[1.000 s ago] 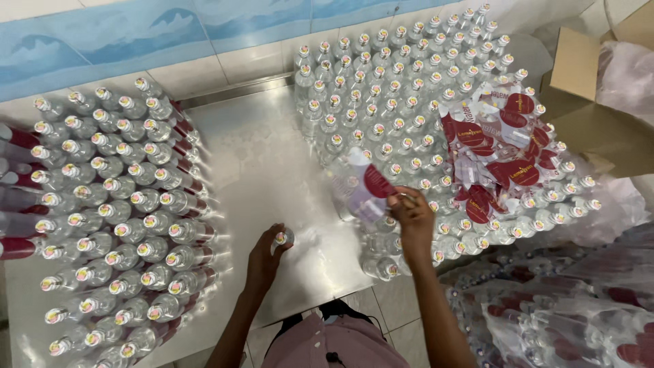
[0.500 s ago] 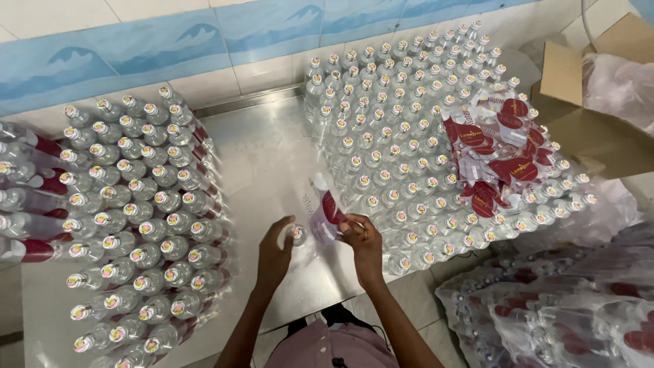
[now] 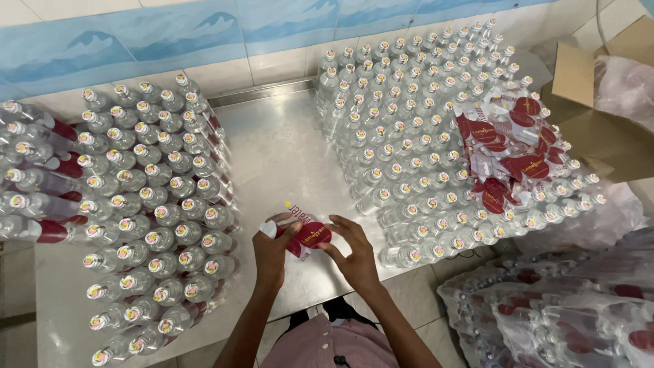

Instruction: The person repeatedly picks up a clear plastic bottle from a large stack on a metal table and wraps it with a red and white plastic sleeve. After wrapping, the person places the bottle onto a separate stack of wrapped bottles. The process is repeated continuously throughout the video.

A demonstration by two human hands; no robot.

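Head view, lower centre of frame: left hand (image 3: 272, 249) gripping small clear bottle (image 3: 271, 230), right hand (image 3: 354, 253) pinching red-and-white label sleeve (image 3: 308, 234) against it, above steel table (image 3: 286, 150); bottle rows (image 3: 150, 204) left and right.

The bottle (image 3: 272, 232) in the left hand (image 3: 274, 251) is mostly hidden behind fingers and the red-and-white label (image 3: 306, 233). Wrapped packs (image 3: 565, 313) at lower right run past the frame's edge. The cardboard box (image 3: 606, 88) at upper right is cut off.
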